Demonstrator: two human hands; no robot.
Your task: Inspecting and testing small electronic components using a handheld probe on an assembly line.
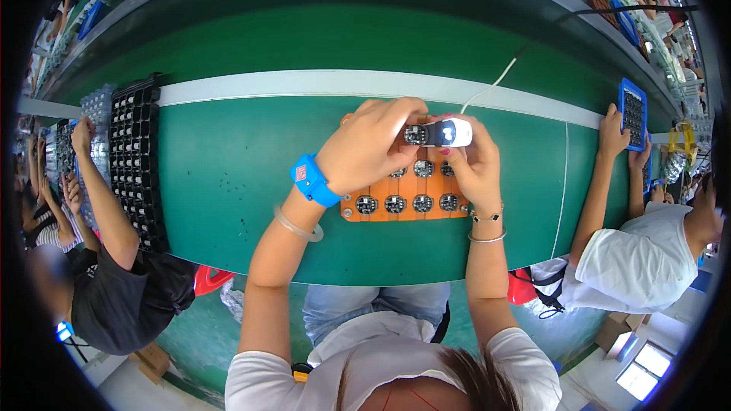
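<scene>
A: Leftmost entry?
B: Left hand (pixel 369 143), fingers narrowed around one round black part (pixel 416 135) at its 3 o'clock.
A: Next, with axis?
B: White device (pixel 462 134), one, black toward its left end. Long axis 9 to 3 o'clock; dark end points to 9, at the part. Upper face lit. White cord (pixel 508 69) runs toward 1 o'clock.
A: Place?
B: Between the hands, above an orange tray (pixel 438 186); contact with the part, cannot tell.
A: Rightmost?
B: Right hand (pixel 480 167), gripping the white end, device at its 11 o'clock.
</scene>
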